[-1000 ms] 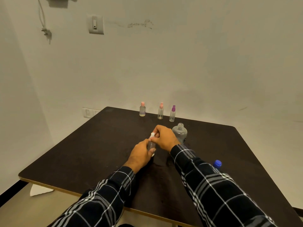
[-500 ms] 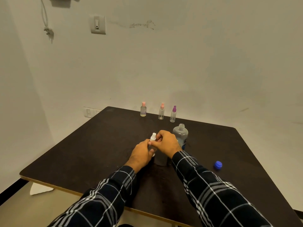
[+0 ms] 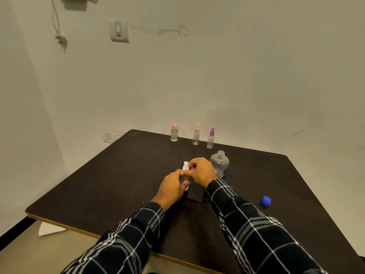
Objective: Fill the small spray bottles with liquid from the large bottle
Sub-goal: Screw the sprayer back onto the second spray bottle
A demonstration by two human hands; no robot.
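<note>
Head view: large bottle [image 3: 219, 164] upright mid-surface, neck uncapped, greyish liquid up to about the shoulder. Its blue cap [image 3: 265, 201] lies loose on the dark surface [image 3: 118, 184], well apart to the right.

Three small bottles stand in a row at the far edge: pink-capped bottle [image 3: 174, 133] with a shallow layer of liquid at the bottom, pink sprayer bottle [image 3: 196, 135] and purple sprayer bottle [image 3: 211, 139], both clear; can't tell their fill level.

White-topped spray bottle [image 3: 185, 167] is upright just left of the large bottle, held between both hands. Body mostly hidden, contents not readable.

Left hand [image 3: 171, 186]: fingers curled round the bottle body, thumb side up. Right hand [image 3: 201, 171]: curled in from the right, fingertips pinching at the white top's base. Both plaid sleeves reach in from the near edge.
</note>
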